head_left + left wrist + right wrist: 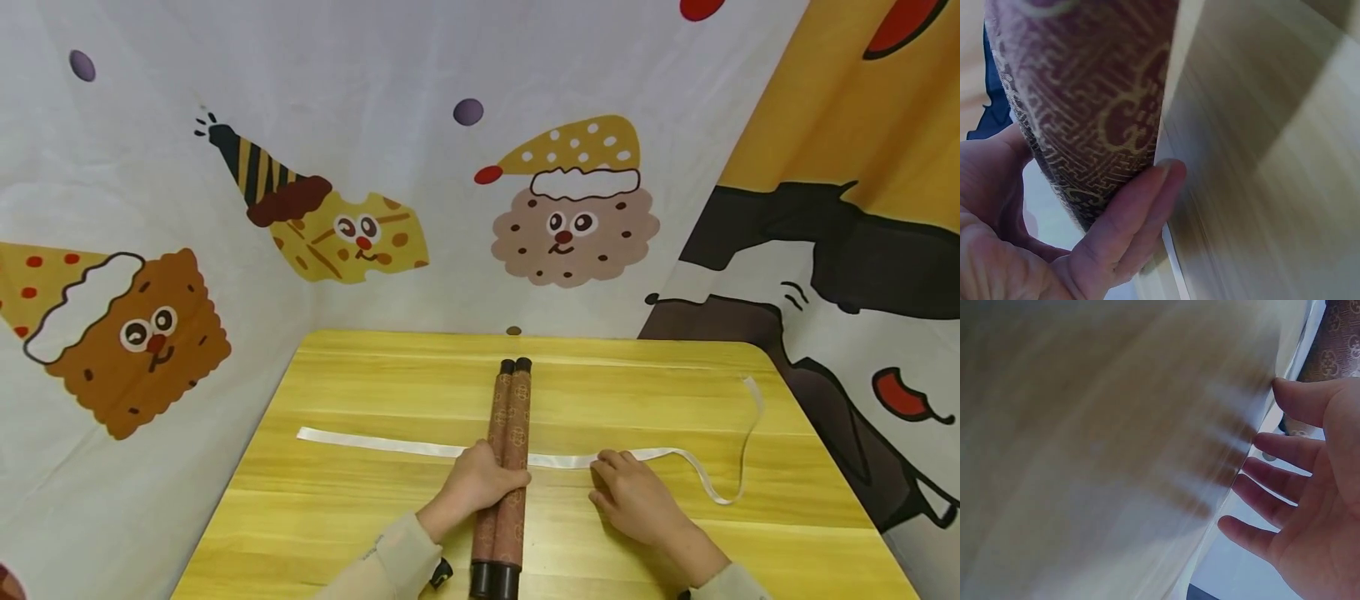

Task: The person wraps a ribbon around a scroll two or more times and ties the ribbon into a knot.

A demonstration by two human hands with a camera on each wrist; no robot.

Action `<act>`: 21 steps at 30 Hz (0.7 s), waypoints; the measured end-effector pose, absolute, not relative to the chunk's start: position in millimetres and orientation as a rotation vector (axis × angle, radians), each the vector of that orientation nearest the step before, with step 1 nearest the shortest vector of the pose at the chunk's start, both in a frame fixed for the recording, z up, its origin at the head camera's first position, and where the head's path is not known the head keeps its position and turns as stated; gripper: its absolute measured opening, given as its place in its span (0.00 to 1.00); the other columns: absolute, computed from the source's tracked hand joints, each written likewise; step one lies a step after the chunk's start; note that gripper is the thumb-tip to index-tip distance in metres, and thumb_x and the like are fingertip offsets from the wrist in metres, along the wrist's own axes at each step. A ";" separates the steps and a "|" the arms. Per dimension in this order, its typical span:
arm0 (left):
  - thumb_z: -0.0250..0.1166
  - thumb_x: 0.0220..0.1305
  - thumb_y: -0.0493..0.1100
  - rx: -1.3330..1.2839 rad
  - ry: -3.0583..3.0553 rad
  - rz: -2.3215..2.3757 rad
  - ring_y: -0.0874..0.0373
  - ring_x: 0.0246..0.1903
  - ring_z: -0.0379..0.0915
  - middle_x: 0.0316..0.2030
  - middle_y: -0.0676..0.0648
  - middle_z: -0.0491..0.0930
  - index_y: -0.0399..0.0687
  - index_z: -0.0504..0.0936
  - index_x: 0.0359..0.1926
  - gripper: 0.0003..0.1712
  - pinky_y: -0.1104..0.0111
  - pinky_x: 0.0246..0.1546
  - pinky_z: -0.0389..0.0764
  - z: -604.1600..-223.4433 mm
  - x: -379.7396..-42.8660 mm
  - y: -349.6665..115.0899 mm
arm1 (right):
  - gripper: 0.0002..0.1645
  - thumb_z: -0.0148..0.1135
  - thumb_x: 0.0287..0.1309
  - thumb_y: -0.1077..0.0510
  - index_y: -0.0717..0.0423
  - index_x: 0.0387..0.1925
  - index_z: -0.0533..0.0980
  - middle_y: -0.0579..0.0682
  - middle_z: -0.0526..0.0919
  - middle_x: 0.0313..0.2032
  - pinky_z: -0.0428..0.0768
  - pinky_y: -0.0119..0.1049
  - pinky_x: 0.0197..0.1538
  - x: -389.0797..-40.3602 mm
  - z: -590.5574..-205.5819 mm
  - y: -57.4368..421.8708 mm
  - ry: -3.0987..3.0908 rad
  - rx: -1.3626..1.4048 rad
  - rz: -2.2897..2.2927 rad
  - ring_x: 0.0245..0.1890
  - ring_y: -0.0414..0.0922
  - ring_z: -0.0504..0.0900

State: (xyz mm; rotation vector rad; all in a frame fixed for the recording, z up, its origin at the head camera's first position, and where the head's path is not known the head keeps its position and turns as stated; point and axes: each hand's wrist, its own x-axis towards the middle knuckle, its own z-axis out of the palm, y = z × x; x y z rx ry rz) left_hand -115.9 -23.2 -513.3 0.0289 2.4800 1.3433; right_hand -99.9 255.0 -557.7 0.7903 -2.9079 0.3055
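Two slim brown patterned scroll rolls [513, 433] with black end caps lie side by side, pointing away from me across the table. My left hand [480, 479] grips them around the middle, thumb across the top. In the left wrist view the patterned scroll surface [1097, 81] fills the upper left, with the fingers [1125, 222] at its lower side. A white ribbon [375, 442] runs crosswise under the scroll rolls. My right hand [637, 496] is right of them, fingertips at the ribbon. In the right wrist view its fingers [1282, 450] are spread and touch down at the tabletop.
The wooden table [360, 383] has rounded far corners. The ribbon's right end [750, 400] curls loosely toward the far right. A printed cartoon cloth [420, 67] hangs behind and at both sides of the table. A small black object [441, 573] shows by the left sleeve.
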 end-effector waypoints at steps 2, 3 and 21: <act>0.71 0.40 0.54 0.024 2.490 1.327 0.58 0.14 0.72 0.21 0.44 0.76 0.37 0.71 0.34 0.28 0.68 0.10 0.77 -513.8 -115.5 -19.3 | 0.28 0.65 0.53 0.47 0.62 0.50 0.77 0.58 0.77 0.51 0.76 0.53 0.49 -99.5 -556.4 254.6 -2.915 0.790 0.307 0.50 0.52 0.72; 0.71 0.41 0.54 0.027 2.496 1.318 0.58 0.14 0.72 0.21 0.44 0.75 0.37 0.71 0.34 0.29 0.68 0.10 0.77 -514.0 -115.2 -17.4 | 0.28 0.65 0.53 0.47 0.62 0.50 0.77 0.58 0.77 0.51 0.75 0.54 0.49 -99.3 -555.8 254.4 -2.919 0.789 0.306 0.50 0.53 0.72; 0.72 0.41 0.55 -0.007 2.630 1.106 0.55 0.16 0.71 0.26 0.39 0.76 0.21 0.58 0.57 0.53 0.67 0.10 0.74 -531.3 -111.2 19.0 | 0.29 0.66 0.52 0.47 0.63 0.49 0.77 0.58 0.77 0.51 0.75 0.54 0.50 -99.7 -554.4 253.3 -2.923 0.769 0.284 0.50 0.53 0.72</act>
